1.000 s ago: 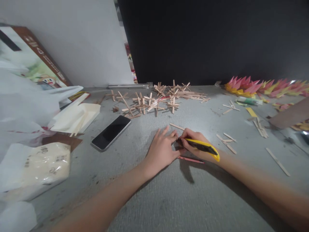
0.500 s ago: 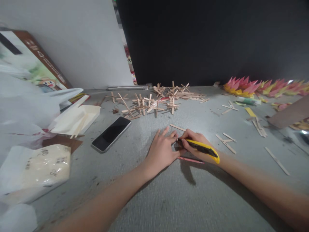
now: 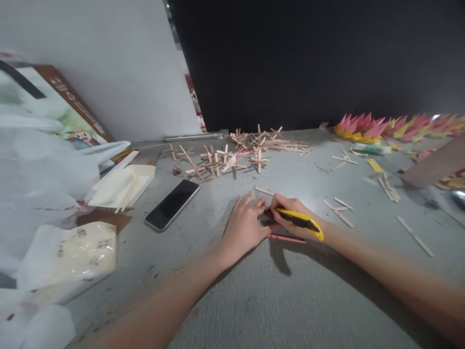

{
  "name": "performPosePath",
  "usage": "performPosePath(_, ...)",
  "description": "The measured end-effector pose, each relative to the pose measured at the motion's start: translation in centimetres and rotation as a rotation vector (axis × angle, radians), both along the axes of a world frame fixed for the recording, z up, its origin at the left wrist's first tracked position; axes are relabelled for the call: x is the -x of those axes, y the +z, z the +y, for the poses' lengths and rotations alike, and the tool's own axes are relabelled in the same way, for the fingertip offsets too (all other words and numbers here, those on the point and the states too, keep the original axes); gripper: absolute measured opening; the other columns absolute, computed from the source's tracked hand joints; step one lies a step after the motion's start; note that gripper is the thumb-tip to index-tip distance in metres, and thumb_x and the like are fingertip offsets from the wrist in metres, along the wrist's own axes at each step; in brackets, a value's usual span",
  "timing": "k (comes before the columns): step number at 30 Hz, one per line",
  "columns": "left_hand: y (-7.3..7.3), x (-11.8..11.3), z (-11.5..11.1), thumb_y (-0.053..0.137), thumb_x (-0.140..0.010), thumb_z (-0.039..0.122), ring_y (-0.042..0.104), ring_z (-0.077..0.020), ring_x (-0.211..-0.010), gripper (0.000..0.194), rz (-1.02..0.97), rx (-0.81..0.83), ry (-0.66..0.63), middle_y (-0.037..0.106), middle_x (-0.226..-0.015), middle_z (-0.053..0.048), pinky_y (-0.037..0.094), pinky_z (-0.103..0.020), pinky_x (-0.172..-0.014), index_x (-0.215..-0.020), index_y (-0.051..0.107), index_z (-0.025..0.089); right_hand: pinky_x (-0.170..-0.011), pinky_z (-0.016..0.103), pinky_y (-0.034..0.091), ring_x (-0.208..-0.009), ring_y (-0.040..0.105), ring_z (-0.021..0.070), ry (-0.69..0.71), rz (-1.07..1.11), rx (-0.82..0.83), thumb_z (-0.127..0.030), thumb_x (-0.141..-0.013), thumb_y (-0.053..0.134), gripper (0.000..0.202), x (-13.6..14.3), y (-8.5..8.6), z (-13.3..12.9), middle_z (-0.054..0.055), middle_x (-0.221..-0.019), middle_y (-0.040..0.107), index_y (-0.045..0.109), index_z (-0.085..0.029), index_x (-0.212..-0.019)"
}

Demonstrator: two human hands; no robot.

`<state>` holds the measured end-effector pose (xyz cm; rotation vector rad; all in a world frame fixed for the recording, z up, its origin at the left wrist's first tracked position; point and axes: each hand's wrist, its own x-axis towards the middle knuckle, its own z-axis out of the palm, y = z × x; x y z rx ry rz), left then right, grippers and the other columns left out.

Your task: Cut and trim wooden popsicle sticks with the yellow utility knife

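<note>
- Your right hand (image 3: 291, 207): closed around yellow utility knife (image 3: 302, 221).
- Your left hand (image 3: 242, 229): fingers spread, can't tell any hold; red pen-like stick (image 3: 288, 238) beside thumb.
- Crossed craft sticks (image 3: 259, 160): tabletop's (image 3: 232, 305) far edge.

One head-worn view from close above the fingers (image 3: 248, 199), forward and down across the grey tabletop (image 3: 290, 310).

The right hand (image 3: 291, 204) and the yellow utility knife (image 3: 301, 220) in it have shifted slightly toward the left hand (image 3: 242, 227). The view has turned a little, bringing the printed box (image 3: 80, 116) and wrapped pack (image 3: 87, 249) lower and farther in.
</note>
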<state>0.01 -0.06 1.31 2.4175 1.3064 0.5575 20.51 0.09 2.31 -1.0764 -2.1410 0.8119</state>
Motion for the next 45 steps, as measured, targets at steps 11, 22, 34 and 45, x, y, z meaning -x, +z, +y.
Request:
performPosePath(11, -0.2, 0.1, 0.1, 0.077, -0.087, 0.047, 0.036, -0.0338, -0.155, 0.05, 0.014, -0.001, -0.009, 0.064, -0.148, -0.007, 0.023, -0.061, -0.128, -0.132, 0.071, 0.028, -0.058, 0.021, 0.043, -0.06, 0.053, 0.0107, 0.032, 0.107, 0.048, -0.03, -0.1, 0.052, 0.012, -0.5, -1.6, 0.6, -0.003, -0.075, 0.063, 0.049, -0.023, -0.092)
performPosePath(22, -0.4, 0.0, 0.1, 0.073, -0.088, 0.048, 0.032, -0.0331, -0.157, 0.055, 0.004, 0.026, 0.002, 0.062, -0.149, -0.007, 0.021, -0.059, -0.129, -0.138, 0.069, 0.024, -0.057, 0.022, 0.042, -0.059, 0.054, 0.0118, -0.099, 0.148, 0.058, -0.034, -0.1, 0.055, 0.015, -0.4, -1.5, -0.7, -0.002, -0.073, 0.063, 0.052, -0.023, -0.09)
performPosePath(34, -0.8, 0.0, 0.2, 0.079, -0.084, 0.044, 0.034, -0.0333, -0.156, 0.057, -0.013, -0.006, -0.004, 0.063, -0.148, -0.008, 0.02, -0.06, -0.13, -0.137, 0.069, 0.023, -0.057, 0.02, 0.041, -0.059, 0.057, 0.0109, -0.077, 0.053, 0.007, -0.032, -0.101, 0.053, 0.013, -0.1, -1.3, -0.5, -0.002, -0.073, 0.065, 0.051, -0.023, -0.092)
performPosePath(45, -0.1, -0.1, 0.0, 0.077, -0.087, 0.046, 0.035, -0.0343, -0.156, 0.045, 0.014, 0.014, -0.01, 0.063, -0.148, -0.007, 0.023, -0.062, -0.128, -0.128, 0.075, 0.028, -0.057, 0.02, 0.04, -0.06, 0.048, 0.0098, 0.036, 0.096, 0.026, -0.03, -0.101, 0.054, 0.014, -0.8, -2.1, 0.6, -0.004, -0.073, 0.059, 0.047, -0.023, -0.09)
